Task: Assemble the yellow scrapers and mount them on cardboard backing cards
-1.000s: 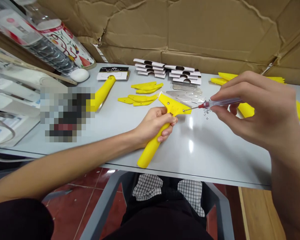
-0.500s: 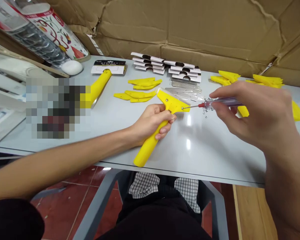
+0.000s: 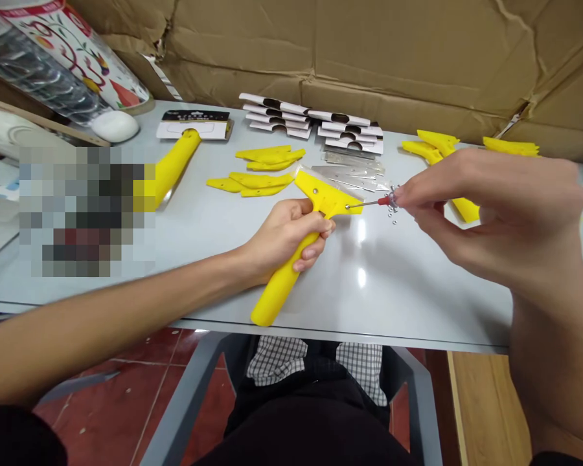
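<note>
My left hand [image 3: 294, 239] is closed round the neck of a yellow scraper [image 3: 278, 288], its wide head tilted up and away from me. Two small screws show in that head, one on the left and one on the right. In my right hand [image 3: 495, 213], between thumb and fingers, is a screwdriver [image 3: 383, 201] with a red collar. Its thin shaft points left and the tip meets the right screw [image 3: 347, 206]. Most of the screwdriver's handle is hidden by my fingers. Small metal nuts [image 3: 393, 217] lie scattered just behind the screwdriver.
Behind the scraper lie yellow plastic pieces [image 3: 267, 181], metal blades [image 3: 352, 173] and stacked white cards [image 3: 352, 133]. A carded yellow scraper [image 3: 177, 162] rests at left, near a plastic bottle [image 3: 43, 77]. More yellow parts [image 3: 437, 145] lie at right. Cardboard [image 3: 252, 52] walls the back.
The view has shifted slightly. My right fingers have moved forward along the screwdriver towards its red collar, covering more of the handle. The tip stays at the same screw, and my left grip is unchanged.
</note>
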`<state>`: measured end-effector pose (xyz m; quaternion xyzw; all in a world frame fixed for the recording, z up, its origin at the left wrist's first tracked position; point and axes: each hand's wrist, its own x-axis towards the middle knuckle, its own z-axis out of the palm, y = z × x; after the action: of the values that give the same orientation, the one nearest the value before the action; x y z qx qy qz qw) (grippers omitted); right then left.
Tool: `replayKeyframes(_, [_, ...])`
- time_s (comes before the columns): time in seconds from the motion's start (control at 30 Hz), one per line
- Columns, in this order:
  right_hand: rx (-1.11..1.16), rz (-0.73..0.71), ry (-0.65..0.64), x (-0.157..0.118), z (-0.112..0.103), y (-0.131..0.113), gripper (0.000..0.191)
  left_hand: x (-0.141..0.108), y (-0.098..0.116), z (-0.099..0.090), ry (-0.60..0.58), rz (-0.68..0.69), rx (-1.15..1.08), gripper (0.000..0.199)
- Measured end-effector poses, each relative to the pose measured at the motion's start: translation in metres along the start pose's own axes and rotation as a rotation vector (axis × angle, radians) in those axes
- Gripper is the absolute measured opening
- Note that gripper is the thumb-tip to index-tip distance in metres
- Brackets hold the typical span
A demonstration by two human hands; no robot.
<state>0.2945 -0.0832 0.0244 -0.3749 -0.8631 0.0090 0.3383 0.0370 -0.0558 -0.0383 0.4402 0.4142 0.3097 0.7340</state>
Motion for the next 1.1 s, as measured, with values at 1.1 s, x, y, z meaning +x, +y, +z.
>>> replayKeyframes(1.1, [-0.348, 0.122, -0.061, -0.007, -0.004, 0.005, 0.013, -0.003, 0.004, 0.003, 0.017, -0.018, 0.078, 0.017])
